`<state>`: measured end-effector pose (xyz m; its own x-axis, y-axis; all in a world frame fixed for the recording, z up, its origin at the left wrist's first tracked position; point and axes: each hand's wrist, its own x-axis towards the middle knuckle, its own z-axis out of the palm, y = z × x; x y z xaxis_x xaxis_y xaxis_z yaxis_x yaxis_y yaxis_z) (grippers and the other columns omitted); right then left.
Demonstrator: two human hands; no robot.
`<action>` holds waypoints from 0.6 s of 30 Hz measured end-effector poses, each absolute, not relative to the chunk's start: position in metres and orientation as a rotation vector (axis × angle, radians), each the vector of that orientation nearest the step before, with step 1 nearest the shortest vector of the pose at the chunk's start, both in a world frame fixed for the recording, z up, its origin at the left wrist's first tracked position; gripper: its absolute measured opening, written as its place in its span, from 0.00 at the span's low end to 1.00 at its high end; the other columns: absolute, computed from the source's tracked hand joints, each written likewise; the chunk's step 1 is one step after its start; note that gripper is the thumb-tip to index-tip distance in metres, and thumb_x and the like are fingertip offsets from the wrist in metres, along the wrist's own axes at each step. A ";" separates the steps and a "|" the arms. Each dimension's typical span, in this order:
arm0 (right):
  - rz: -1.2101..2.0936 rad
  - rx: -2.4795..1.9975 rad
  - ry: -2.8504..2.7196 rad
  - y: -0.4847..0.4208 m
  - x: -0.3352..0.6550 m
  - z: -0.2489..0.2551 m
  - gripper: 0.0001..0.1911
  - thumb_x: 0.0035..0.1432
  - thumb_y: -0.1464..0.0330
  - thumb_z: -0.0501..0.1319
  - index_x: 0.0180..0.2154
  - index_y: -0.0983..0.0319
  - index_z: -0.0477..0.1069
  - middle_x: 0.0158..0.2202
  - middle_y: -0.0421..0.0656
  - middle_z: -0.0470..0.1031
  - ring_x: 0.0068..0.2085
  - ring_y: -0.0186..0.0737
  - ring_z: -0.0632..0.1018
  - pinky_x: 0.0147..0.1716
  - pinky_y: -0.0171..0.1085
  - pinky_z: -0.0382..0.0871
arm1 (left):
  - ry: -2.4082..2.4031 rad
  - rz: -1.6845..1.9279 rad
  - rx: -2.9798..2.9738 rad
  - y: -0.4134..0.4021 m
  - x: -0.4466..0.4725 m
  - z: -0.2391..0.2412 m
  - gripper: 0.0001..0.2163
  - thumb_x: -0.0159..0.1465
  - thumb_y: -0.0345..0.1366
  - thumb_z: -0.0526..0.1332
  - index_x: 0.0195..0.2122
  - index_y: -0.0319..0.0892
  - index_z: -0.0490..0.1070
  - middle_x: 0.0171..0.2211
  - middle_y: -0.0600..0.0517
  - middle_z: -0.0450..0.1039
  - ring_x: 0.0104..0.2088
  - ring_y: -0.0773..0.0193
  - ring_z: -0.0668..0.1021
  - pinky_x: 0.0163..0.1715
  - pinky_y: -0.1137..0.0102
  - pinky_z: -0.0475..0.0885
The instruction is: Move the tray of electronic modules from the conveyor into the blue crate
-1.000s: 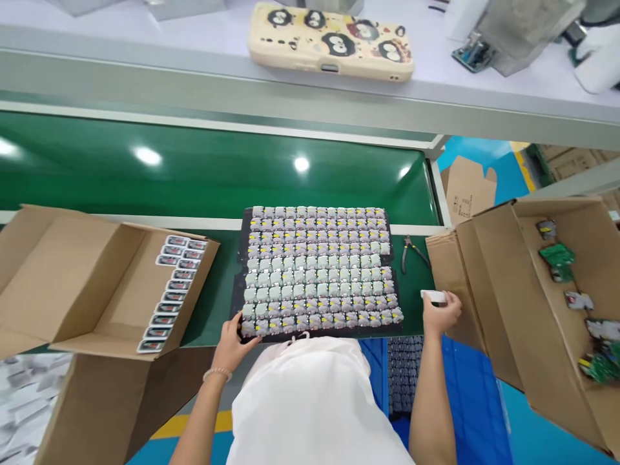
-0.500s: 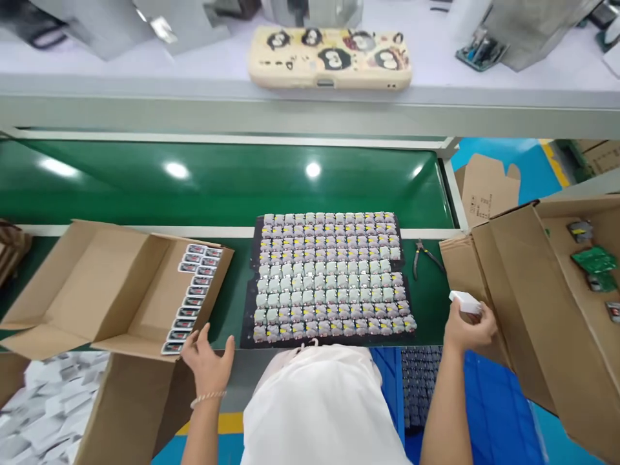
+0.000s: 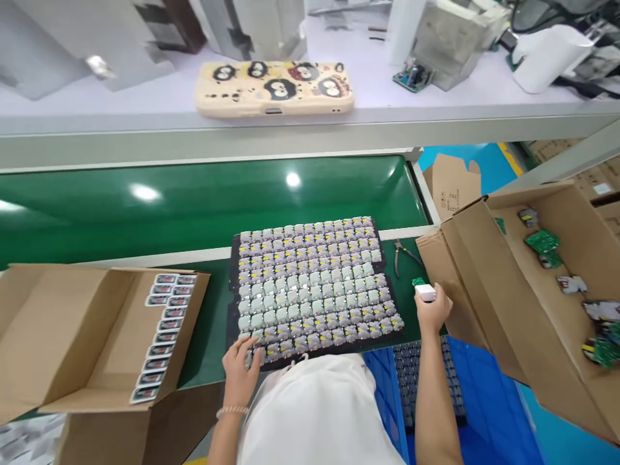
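A black tray (image 3: 234,309) packed with several rows of small grey and white parts lies on the green bench in front of me. My left hand (image 3: 241,367) rests on the tray's near left corner, its fingers curled over the parts there. My right hand (image 3: 433,309) hovers just right of the tray, closed on a small white part (image 3: 426,292) with a green end. Small pliers (image 3: 403,254) lie beyond that hand.
An open cardboard box (image 3: 72,323) at left holds a column of small labelled parts (image 3: 163,329). Another open box (image 3: 527,303) at right holds green circuit boards. The green conveyor belt (image 3: 194,194) runs behind, under a shelf with a patterned phone case (image 3: 274,87). Below me sits a blue bin (image 3: 484,413).
My left hand swung out toward the left box, then came back onto the tray's near left corner. My right hand kept hold of the white part and moved slightly left, closer to the tray.
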<state>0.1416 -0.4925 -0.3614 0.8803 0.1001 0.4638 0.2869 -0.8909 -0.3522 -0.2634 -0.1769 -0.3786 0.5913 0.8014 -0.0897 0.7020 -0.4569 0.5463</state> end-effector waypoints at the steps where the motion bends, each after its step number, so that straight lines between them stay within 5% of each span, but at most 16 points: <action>1: -0.623 -2.628 -0.268 -0.491 0.141 -0.355 0.24 0.52 0.58 0.61 0.46 0.67 0.67 0.41 0.57 0.74 0.43 0.56 0.74 0.46 0.54 0.65 | 1.156 0.226 2.277 -0.176 -0.261 -0.377 0.16 0.63 0.46 0.53 0.42 0.42 0.74 0.49 0.41 0.68 0.53 0.46 0.68 0.55 0.48 0.61; 6: -0.709 -2.459 -0.172 -0.451 0.098 -0.306 0.27 0.52 0.57 0.64 0.50 0.66 0.66 0.46 0.57 0.72 0.47 0.56 0.72 0.43 0.52 0.70 | 1.108 0.151 1.832 -0.179 -0.219 -0.344 0.19 0.61 0.51 0.56 0.45 0.43 0.71 0.49 0.43 0.69 0.51 0.49 0.72 0.51 0.52 0.68; 11: -0.192 -2.008 -1.076 -0.372 -0.006 -0.269 0.29 0.55 0.63 0.63 0.57 0.59 0.59 0.48 0.50 0.73 0.50 0.46 0.74 0.49 0.45 0.70 | 0.570 -0.037 1.170 -0.219 -0.148 -0.299 0.32 0.60 0.58 0.56 0.59 0.43 0.62 0.59 0.41 0.64 0.58 0.49 0.68 0.54 0.57 0.67; 15: -0.073 -1.894 -1.518 -0.356 -0.026 -0.284 0.29 0.60 0.55 0.58 0.58 0.61 0.58 0.53 0.53 0.70 0.56 0.47 0.70 0.53 0.46 0.66 | 0.566 -0.014 1.289 -0.223 -0.135 -0.285 0.27 0.58 0.54 0.59 0.53 0.42 0.65 0.51 0.43 0.70 0.47 0.53 0.75 0.47 0.61 0.71; 18: -0.033 -2.326 -1.115 -0.383 0.028 -0.309 0.21 0.65 0.59 0.50 0.54 0.63 0.64 0.49 0.53 0.72 0.51 0.49 0.72 0.50 0.48 0.67 | 0.692 -0.032 1.645 -0.199 -0.160 -0.285 0.18 0.60 0.49 0.59 0.45 0.42 0.67 0.40 0.48 0.73 0.33 0.61 0.75 0.35 0.65 0.71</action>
<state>0.0284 -0.3827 -0.3089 0.6548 0.7128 0.2513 0.7263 -0.5015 -0.4701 -0.1596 -0.1985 -0.2855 0.8175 0.4155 -0.3989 0.4506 -0.0298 0.8922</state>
